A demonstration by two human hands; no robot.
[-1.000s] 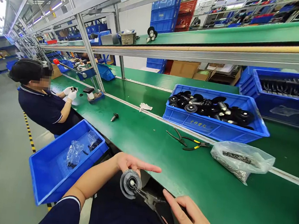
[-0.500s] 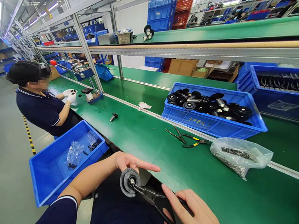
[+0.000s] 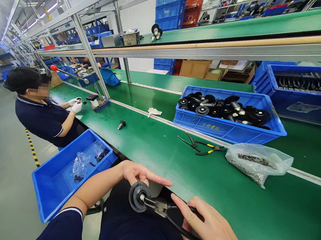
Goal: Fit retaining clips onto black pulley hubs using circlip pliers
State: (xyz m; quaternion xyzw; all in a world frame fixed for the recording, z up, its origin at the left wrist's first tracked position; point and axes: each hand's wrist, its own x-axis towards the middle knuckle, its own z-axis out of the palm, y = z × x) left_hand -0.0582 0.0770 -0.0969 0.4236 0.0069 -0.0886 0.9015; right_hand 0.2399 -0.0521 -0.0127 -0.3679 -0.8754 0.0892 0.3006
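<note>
My left hand [image 3: 139, 173] grips a round black part [image 3: 138, 197] from behind, its index finger stretched out to the right. The part has a small metal centre and hangs over my lap, in front of the table edge. Wrapped round the dark handles of a pair of pliers [image 3: 161, 208] is my right hand [image 3: 209, 226]. The plier tips touch the metal centre of the round part. Which fingers of my left hand press on the part's rear is hidden.
On the green table [image 3: 146, 145] are two more pliers [image 3: 210, 150], a bag of metal rings [image 3: 259, 163], a white glove [image 3: 154, 112], a loose black part [image 3: 121, 124] and a full blue crate [image 3: 225, 132]. Another blue crate [image 3: 56, 185] stands left, near a co-worker [image 3: 41, 111].
The plier handles have come closer together in my right hand. The round part has shifted very slightly, with the tips still at its centre.
</note>
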